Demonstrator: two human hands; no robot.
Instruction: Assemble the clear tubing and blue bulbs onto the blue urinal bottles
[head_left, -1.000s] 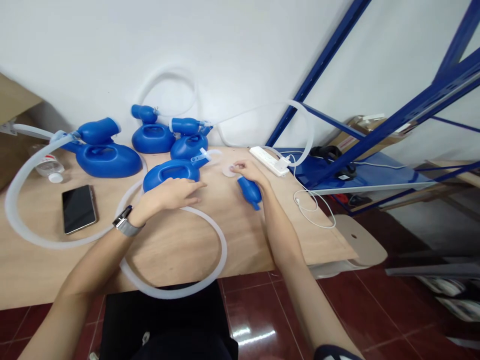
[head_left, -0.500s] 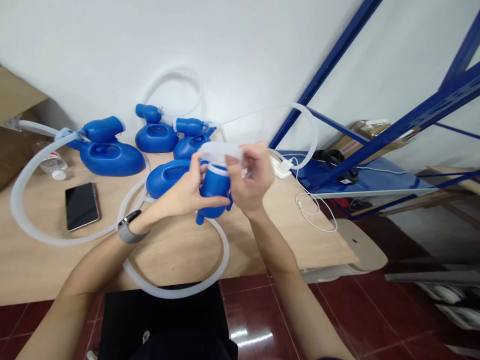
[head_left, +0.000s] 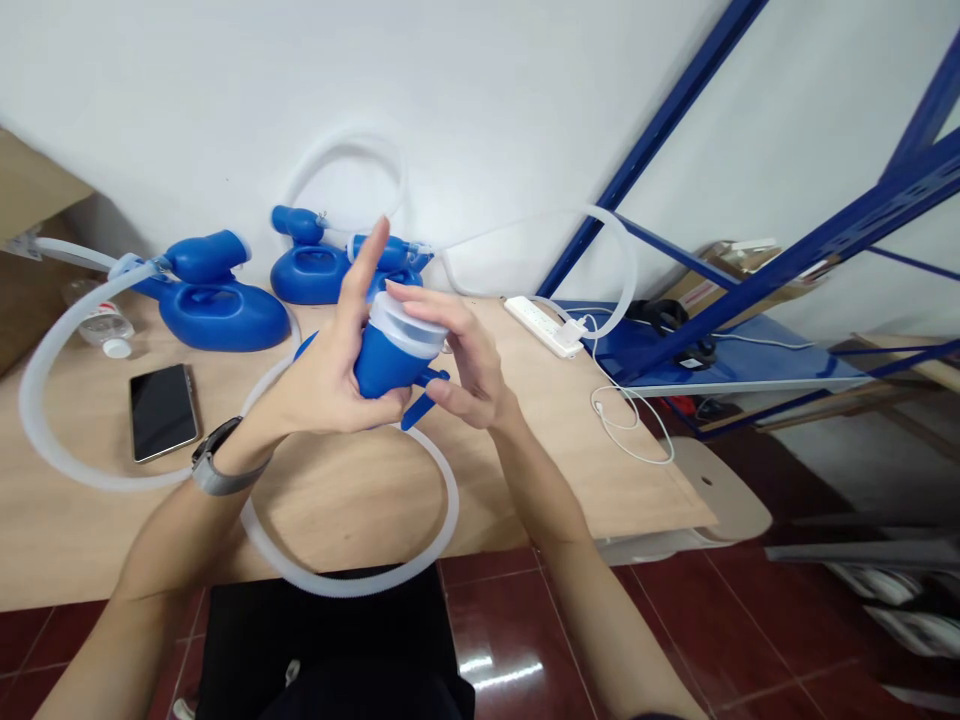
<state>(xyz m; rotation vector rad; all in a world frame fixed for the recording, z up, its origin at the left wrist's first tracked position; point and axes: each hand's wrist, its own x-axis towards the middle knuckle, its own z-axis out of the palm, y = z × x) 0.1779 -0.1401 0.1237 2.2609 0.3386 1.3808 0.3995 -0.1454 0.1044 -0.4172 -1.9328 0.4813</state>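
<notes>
The blue piece (head_left: 384, 366) is a smooth, matt, cup-shaped part with thin blue prongs (head_left: 421, 402) at its lower end, and it is held tilted above the front of the table, its wide end upward. A translucent white cap (head_left: 405, 326) sits over that wide end. The left hand (head_left: 330, 372) is closed around the blue side, forefinger raised; the right hand (head_left: 474, 372) clasps the piece from the other side, fingers over the cap and thumb at the prongs.

Behind stand blue jugs: a large one (head_left: 225, 322) at left, another (head_left: 306, 276) near the wall, and more partly hidden by the hands. Their walls are opaque, so I cannot tell what they hold. A clear bottle (head_left: 105, 322) with a white cap lies beside a cardboard box (head_left: 36, 215).

The pale wooden table (head_left: 555, 450) also bears a phone (head_left: 163, 412), coiled white hose (head_left: 446, 515) and a white power strip (head_left: 540, 326). Around it are a white wall, blue metal shelving (head_left: 652, 150), a beige stool (head_left: 720, 490) and dark red floor tiles (head_left: 517, 610)
</notes>
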